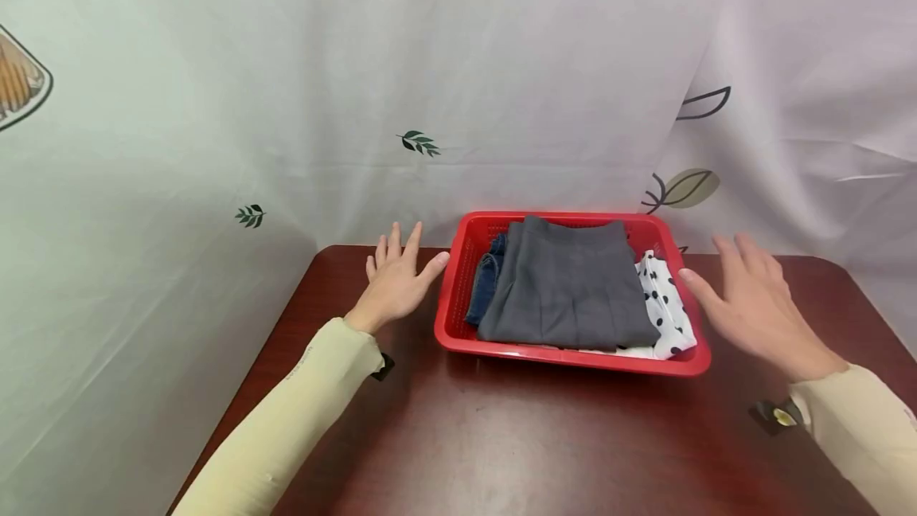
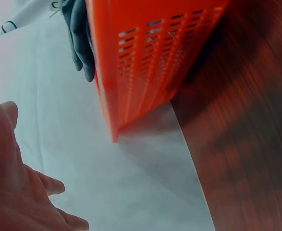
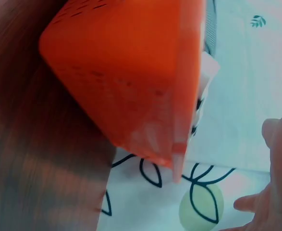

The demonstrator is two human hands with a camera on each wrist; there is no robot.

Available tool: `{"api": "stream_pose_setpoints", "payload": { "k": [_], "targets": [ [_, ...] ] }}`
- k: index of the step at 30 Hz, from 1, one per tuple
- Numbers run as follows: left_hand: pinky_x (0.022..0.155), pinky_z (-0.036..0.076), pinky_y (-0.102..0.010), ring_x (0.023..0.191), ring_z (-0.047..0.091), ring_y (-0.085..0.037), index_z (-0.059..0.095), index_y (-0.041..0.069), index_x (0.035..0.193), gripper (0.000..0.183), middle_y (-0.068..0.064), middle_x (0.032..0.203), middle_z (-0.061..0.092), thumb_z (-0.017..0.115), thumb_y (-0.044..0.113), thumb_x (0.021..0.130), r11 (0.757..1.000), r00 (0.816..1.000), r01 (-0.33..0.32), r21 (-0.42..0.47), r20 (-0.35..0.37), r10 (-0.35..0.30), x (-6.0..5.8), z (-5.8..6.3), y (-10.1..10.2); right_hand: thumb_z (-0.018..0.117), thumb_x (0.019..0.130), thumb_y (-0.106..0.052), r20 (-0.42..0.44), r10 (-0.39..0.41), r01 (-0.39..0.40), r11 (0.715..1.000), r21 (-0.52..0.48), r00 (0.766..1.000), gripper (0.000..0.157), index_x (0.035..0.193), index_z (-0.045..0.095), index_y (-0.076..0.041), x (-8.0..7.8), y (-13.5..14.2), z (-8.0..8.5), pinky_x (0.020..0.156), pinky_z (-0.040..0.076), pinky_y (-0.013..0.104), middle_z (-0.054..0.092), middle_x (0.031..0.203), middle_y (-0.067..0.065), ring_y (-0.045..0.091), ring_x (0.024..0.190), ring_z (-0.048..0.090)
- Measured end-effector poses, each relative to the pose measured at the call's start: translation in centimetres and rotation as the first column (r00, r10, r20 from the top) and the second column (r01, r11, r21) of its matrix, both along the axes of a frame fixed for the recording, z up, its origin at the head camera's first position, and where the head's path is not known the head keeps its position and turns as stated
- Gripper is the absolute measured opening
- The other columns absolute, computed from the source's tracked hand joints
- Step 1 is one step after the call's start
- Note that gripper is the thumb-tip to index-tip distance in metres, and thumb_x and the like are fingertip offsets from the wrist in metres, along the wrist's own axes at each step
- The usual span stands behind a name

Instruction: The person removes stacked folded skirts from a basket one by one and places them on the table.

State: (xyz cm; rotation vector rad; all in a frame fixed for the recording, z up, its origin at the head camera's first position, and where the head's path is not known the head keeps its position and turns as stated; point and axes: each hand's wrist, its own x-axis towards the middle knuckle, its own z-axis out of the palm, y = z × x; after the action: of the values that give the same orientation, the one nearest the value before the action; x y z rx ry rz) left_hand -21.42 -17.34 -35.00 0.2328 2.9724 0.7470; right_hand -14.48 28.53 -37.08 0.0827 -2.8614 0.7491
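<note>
A red plastic basket (image 1: pixel 573 359) with perforated sides stands on the table. Folded dark grey cloth (image 1: pixel 573 285) lies on top inside it. Blue denim (image 1: pixel 485 289) shows at its left, and white cloth with black dots (image 1: pixel 665 305) at its right. My left hand (image 1: pixel 394 281) hovers just left of the basket, fingers spread, holding nothing. On the other side, my right hand (image 1: pixel 759 309) is raised by the basket's right rim, also with spread fingers and nothing in it. Both wrist views show a gap between hand and basket wall (image 2: pixel 150 62). The basket's underside is hidden.
The dark reddish-brown table (image 1: pixel 501 436) extends in front of the basket and to both sides. Behind it hangs a pale curtain (image 1: pixel 537 86) with printed leaves, close to the table's back edge. Another stretch of curtain runs along the left side.
</note>
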Motion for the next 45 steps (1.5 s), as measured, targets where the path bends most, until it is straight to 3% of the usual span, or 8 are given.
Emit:
{"api": "stream_pose_setpoints", "payload": {
  "k": [10,20,25,30,37,45],
  "targets": [
    [0.116,0.001,-0.067,0.151,-0.003,-0.042,0.009,0.018,0.163,0.089,-0.015,0.168,-0.002,0.037,0.07,0.097,0.998,0.999,0.031,0.054,-0.021,-0.03,0.4,0.7,2.0,0.058,0.1,-0.037,-0.005,0.019,-0.019,1.0,-0.01,1.0,0.083,0.155,0.017,0.01,-0.2,-1.7,0.8,0.098,0.02,0.081,0.023,0.149,0.041,0.064,0.134,0.018],
    [0.117,0.006,-0.065,0.151,0.005,-0.041,0.01,0.016,0.163,0.087,-0.016,0.167,0.005,0.039,0.067,0.098,0.993,0.999,0.042,0.108,0.002,-0.043,0.5,0.6,3.8,0.056,0.101,-0.033,-0.016,0.043,-0.044,0.997,-0.062,0.999,0.073,0.15,0.027,0.012,-0.7,-4.0,1.7,0.101,0.028,0.072,0.04,0.139,0.038,0.059,0.125,0.033],
    [0.117,0.01,-0.065,0.149,0.011,-0.039,0.013,0.015,0.163,0.085,-0.014,0.167,0.01,0.041,0.064,0.099,0.99,0.999,0.042,0.131,0.005,-0.043,0.6,0.9,5.2,0.052,0.102,-0.042,0.133,0.055,-0.041,0.993,-0.11,0.99,0.078,0.154,0.021,0.008,-1.0,-5.1,2.3,0.09,0.046,0.069,0.041,0.141,0.034,0.055,0.122,0.043],
    [0.118,0.015,-0.062,0.147,0.019,-0.037,0.014,0.012,0.163,0.085,-0.012,0.166,0.017,0.042,0.062,0.1,0.989,0.998,0.055,0.138,0.026,-0.059,0.6,1.0,6.6,0.049,0.102,-0.049,0.276,0.079,-0.04,0.989,-0.144,0.958,0.085,0.155,0.016,0.008,-1.3,-5.9,2.6,0.09,0.05,0.063,0.04,0.143,0.035,0.052,0.122,0.049],
    [0.12,0.02,-0.052,0.151,0.018,-0.035,0.014,0.007,0.162,0.086,-0.011,0.166,0.019,0.044,0.059,0.101,0.979,0.986,0.071,0.191,0.137,-0.098,0.4,1.0,8.4,0.052,0.1,-0.051,0.369,0.081,-0.022,0.986,-0.163,0.926,0.088,0.153,0.018,0.011,-2.3,-6.8,2.5,0.091,0.051,0.061,0.043,0.139,0.036,0.052,0.121,0.049],
    [0.118,0.027,-0.047,0.148,0.03,-0.03,0.02,0.003,0.16,0.085,-0.013,0.163,0.029,0.044,0.059,0.101,0.984,0.966,0.071,0.163,0.234,-0.109,-0.2,0.7,9.5,0.053,0.1,-0.051,0.448,0.1,-0.019,0.983,-0.181,0.888,0.095,0.153,0.011,0.015,-3.2,-7.3,2.2,0.103,0.039,0.067,0.032,0.147,0.04,0.056,0.131,0.037]
  ]
}}
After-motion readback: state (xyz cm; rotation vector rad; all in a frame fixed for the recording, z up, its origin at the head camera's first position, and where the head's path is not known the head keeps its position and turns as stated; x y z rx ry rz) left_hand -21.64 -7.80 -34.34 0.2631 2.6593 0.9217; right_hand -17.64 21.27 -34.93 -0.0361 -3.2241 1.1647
